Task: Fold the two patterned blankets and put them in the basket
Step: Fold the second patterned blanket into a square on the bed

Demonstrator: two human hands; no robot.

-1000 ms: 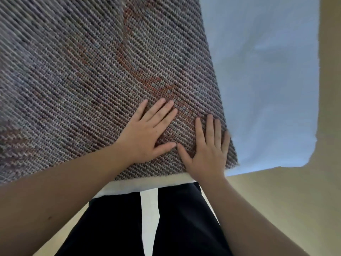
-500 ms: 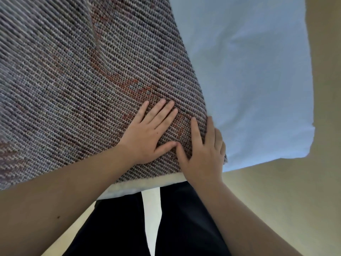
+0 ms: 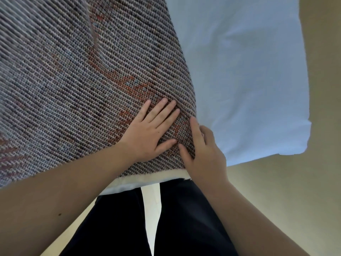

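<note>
A woven patterned blanket [image 3: 73, 89], grey with rust-red figures, lies spread over a white bed and fills the left of the view. My left hand [image 3: 147, 137] presses flat on it near its front right corner, fingers straight. Beside it, my right hand [image 3: 204, 156] sits at the blanket's right edge: thumb and forefinger lie on top, the other fingers curl round the edge. A raised fold line [image 3: 91, 32] runs down the blanket at the upper left. No basket or second blanket is in view.
The white bed sheet [image 3: 249, 80] shows bare to the right of the blanket, ending at a rounded corner. Beige floor [image 3: 276, 200] lies to the right and below. My legs in dark trousers [image 3: 120, 228] stand against the bed's front edge.
My right hand slid from flat on the blanket to its right edge and its outer fingers curled over it. The view shifted, bringing the blanket's edge further right. My left hand stayed flat.
</note>
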